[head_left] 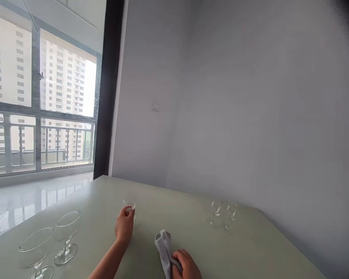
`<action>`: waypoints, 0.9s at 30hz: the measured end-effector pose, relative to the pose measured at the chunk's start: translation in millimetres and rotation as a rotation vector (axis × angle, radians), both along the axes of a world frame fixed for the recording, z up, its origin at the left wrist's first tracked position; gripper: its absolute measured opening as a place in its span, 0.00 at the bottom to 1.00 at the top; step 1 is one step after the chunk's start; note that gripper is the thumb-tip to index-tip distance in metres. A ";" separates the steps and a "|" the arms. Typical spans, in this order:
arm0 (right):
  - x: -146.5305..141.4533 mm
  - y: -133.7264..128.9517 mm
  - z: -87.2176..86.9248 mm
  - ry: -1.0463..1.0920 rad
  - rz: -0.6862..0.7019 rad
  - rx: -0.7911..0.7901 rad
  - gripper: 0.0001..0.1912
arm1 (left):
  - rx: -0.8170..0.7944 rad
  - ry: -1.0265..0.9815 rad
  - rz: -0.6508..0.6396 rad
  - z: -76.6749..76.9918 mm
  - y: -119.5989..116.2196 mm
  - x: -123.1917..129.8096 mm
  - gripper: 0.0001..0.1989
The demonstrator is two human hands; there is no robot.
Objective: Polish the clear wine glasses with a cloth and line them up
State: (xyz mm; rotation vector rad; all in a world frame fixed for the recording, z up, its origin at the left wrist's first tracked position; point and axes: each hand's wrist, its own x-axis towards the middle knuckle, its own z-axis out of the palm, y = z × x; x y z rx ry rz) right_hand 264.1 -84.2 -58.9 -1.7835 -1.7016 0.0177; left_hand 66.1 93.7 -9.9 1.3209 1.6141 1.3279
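Observation:
My left hand [125, 224] is closed around a small clear stemmed glass [129, 202], its rim showing above my fingers. The glass looks upright, and a bit of its lower part shows beside my hand; I cannot tell whether it touches the table. Lower down and to the right, my right hand [186, 265] grips a bunched grey cloth [163, 248]. The upper end of the cloth sticks up past my fingers, apart from the glass. Part of my right hand is cut off by the bottom edge of the view.
Two larger stemmed glasses, a nearer one [36, 252] and a farther one [66, 232], stand at the left of the pale green table [250, 248]. Two small glasses [216, 209] [230, 214] stand at the right. Behind are a grey wall [235, 108] and, at left, a window [66, 77].

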 end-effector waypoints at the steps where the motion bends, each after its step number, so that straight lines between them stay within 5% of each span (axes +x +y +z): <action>1: 5.1 -2.8 5.6 -0.063 -0.019 -0.008 0.14 | 0.038 0.011 -0.050 0.9 -4.9 10.4 0.12; 7: 13.7 -12.4 29.4 -0.288 -0.114 0.180 0.14 | 0.159 -0.038 -0.285 5.8 -34.6 53.9 0.15; 14: 3.7 -0.1 2.9 -0.295 -0.070 0.121 0.06 | 0.194 -0.080 -0.454 0.2 -65.2 60.4 0.11; 16: 11.4 -1.4 11.8 -0.072 -0.052 0.095 0.06 | 0.204 -0.084 -0.486 -0.8 -69.3 59.4 0.11; 21: 33.5 -15.6 59.8 1.097 -0.023 0.069 0.17 | 0.145 -0.097 -0.576 2.7 -73.3 58.8 0.14; 27: 42.5 -31.4 84.5 1.522 0.040 0.001 0.19 | 0.149 0.023 -0.617 5.0 -83.0 61.8 0.09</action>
